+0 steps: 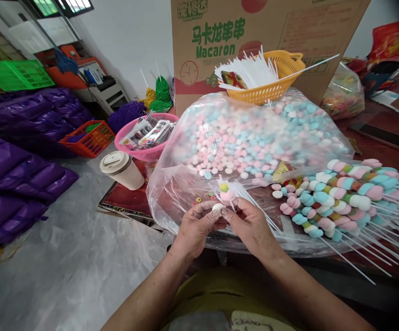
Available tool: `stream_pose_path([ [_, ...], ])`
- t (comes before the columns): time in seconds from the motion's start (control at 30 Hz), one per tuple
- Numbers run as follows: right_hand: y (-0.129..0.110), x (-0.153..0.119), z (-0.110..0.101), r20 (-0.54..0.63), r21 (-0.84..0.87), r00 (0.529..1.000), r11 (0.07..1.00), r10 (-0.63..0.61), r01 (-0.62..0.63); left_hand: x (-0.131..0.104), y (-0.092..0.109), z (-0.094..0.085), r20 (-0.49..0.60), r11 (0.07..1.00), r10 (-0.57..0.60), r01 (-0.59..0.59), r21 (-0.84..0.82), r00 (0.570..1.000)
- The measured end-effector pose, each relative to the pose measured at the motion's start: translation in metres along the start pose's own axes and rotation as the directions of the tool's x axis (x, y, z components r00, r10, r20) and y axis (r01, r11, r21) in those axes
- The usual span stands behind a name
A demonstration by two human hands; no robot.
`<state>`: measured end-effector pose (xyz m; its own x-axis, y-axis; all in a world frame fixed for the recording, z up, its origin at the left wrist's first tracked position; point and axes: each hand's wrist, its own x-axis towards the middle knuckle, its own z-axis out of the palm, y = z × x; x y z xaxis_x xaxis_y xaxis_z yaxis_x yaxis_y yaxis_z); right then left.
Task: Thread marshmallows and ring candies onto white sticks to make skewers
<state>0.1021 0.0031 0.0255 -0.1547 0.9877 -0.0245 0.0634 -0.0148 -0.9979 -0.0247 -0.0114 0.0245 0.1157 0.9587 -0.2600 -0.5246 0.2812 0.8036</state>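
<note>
Both hands are meeting mid-threading: left hand [194,227] is pinching a white sweet [217,208], right hand [251,225] is gripping the stick [227,198]. Next, prob. pushing the sweet on straight w/ steady aim.

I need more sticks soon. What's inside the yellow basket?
The yellow basket holds a heap of white sticks and a printed packet. Anything beneath them is covered.

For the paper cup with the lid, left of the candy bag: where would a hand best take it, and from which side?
Best around the paper cup's tan side wall just under the lid, coming from the near left. It looks tilted, the pink basket stands close behind it and the candy bag lies to its right, so that side looks freest.
</note>
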Motion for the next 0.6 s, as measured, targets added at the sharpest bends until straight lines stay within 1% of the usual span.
stream_pose_path([
  [0.07, 0.005, 0.002, 0.002, -0.022, 0.004, 1.000, 1.000, -0.001, 0.002, -0.002, -0.001, -0.001, -0.054, 0.997, 0.058, -0.054, 0.062, 0.997],
  [0.13, 0.005, 0.001, 0.001, -0.021, -0.008, 1.000, 1.000, -0.005, 0.005, -0.002, 0.000, -0.001, -0.085, 0.988, 0.122, -0.113, 0.107, 0.989],
  [0.17, 0.002, -0.002, -0.002, -0.011, -0.044, 1.000, 0.999, -0.009, 0.009, -0.001, 0.001, -0.002, -0.101, 0.984, 0.144, -0.131, 0.121, 0.984],
  [0.23, -0.004, -0.009, -0.009, 0.011, -0.193, 0.999, 0.980, -0.047, 0.048, 0.001, 0.005, -0.004, -0.159, 0.980, 0.172, -0.153, 0.129, 0.972],
  [0.27, -0.008, -0.015, -0.014, 0.033, -0.292, 0.996, 0.953, -0.077, 0.083, 0.003, 0.007, -0.006, -0.197, 0.979, 0.185, -0.162, 0.127, 0.963],
  [0.33, -0.011, -0.027, -0.023, 0.104, -0.471, 0.986, 0.867, -0.130, 0.164, 0.007, 0.011, -0.009, -0.255, 0.976, 0.203, -0.175, 0.128, 0.945],
  [0.4, -0.011, -0.037, -0.028, 0.179, -0.592, 0.975, 0.776, -0.134, 0.216, 0.009, 0.011, -0.012, -0.267, 0.969, 0.228, -0.190, 0.161, 0.937],
  [0.5, -0.006, -0.044, -0.028, 0.212, -0.710, 0.972, 0.669, -0.098, 0.222, 0.009, 0.009, -0.012, -0.248, 0.931, 0.298, -0.223, 0.288, 0.922],
  [0.6, -0.004, -0.043, -0.024, 0.218, -0.771, 0.972, 0.595, -0.090, 0.229, 0.005, 0.007, -0.010, -0.230, 0.856, 0.377, -0.242, 0.457, 0.897],
])
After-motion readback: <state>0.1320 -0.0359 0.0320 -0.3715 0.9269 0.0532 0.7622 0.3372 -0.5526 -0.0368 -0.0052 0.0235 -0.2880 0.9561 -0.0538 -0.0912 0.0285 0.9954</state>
